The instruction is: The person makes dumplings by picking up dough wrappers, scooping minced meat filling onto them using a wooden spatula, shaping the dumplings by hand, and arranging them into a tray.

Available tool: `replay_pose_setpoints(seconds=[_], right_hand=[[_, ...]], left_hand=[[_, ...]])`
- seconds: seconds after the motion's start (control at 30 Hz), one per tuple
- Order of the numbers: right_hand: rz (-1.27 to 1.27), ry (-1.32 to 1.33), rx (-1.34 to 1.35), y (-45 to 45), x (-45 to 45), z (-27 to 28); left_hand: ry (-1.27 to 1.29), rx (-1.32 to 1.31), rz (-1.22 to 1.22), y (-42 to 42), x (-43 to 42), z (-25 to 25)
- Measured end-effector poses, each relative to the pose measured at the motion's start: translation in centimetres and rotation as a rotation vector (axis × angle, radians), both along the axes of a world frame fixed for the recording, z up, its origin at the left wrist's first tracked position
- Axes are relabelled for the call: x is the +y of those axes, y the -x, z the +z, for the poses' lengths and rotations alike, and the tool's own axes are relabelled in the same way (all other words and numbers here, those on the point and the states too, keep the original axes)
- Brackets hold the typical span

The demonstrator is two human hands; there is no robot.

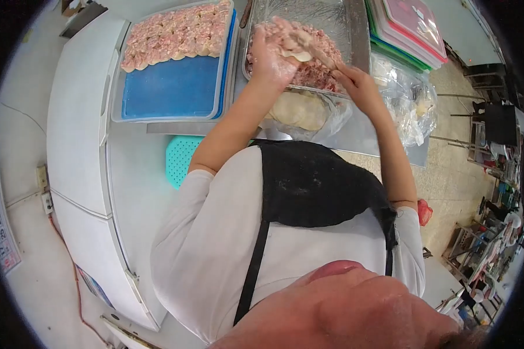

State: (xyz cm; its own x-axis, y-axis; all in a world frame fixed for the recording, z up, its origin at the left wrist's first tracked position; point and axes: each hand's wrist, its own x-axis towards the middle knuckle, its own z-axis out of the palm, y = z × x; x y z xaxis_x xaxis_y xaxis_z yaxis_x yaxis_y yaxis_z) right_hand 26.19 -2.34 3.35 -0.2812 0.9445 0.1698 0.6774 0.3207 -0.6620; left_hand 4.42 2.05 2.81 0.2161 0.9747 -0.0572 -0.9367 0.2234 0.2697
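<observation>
Nearest on metal surface (361,131): pale round wrappers (297,110) piled in clear bag. Just beyond, metal tray (308,11) holding minced meat (332,51). Over its meat, left hand (272,58) bears one wrapper (302,57) on palm; whether left fingers close, cannot tell. Right hand (357,85): fingers clamped on spatula (321,56), blade at wrapper. Leftward, plastic tray (167,96): blue base nearer, packed rows of meat-topped pieces (177,35) farther.
</observation>
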Motion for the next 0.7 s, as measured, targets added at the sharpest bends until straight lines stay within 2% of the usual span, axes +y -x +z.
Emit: replay_pose_setpoints(seconds=[0.03,0.07,0.1,0.13,0.17,0.2,0.27,0.3,0.4,0.43,0.53,0.7], right_hand=[[0.038,0.058,-0.135,-1.1,-0.4,1.2],[0.018,0.106,-0.103,-2.3,-0.8,1.4],[-0.002,0.153,-0.072,-3.5,-1.3,1.4],[-0.02,0.201,-0.041,-4.0,-1.8,1.8],[-0.036,0.362,-0.208,-4.1,-2.2,2.5],[0.004,0.331,-0.254,-4.2,-2.5,1.7],[0.087,0.264,-0.345,-4.4,-3.4,-2.3],[0.126,0.046,-0.346,-5.2,-3.4,-6.0],[0.122,-0.197,-0.422,-4.6,-4.3,-6.8],[0.12,-0.138,-0.519,-4.4,-4.7,-5.7],[0.138,-0.038,-0.655,-5.4,-4.5,-7.5],[0.086,-0.037,-0.573,-6.2,-4.2,-11.4]], left_hand=[[0.0,0.007,0.044,0.4,0.5,-1.3],[0.003,0.014,0.087,0.9,1.0,-3.0],[-0.267,-0.385,-0.105,2.3,2.3,-5.9],[-0.156,-0.184,0.004,2.4,1.6,-4.4],[-0.045,0.019,0.114,2.3,1.0,-2.8],[0.062,0.224,0.224,2.1,0.3,-1.2],[0.06,0.204,0.215,1.7,-0.2,-0.9],[0.062,0.183,0.19,1.6,-0.5,-1.3],[0.054,0.195,0.184,0.7,-1.3,-2.4],[0.048,0.215,0.188,0.5,-1.5,-2.5],[0.113,0.189,0.161,0.0,-2.3,-2.1],[0.148,0.252,0.207,-0.7,-3.2,-0.9]])
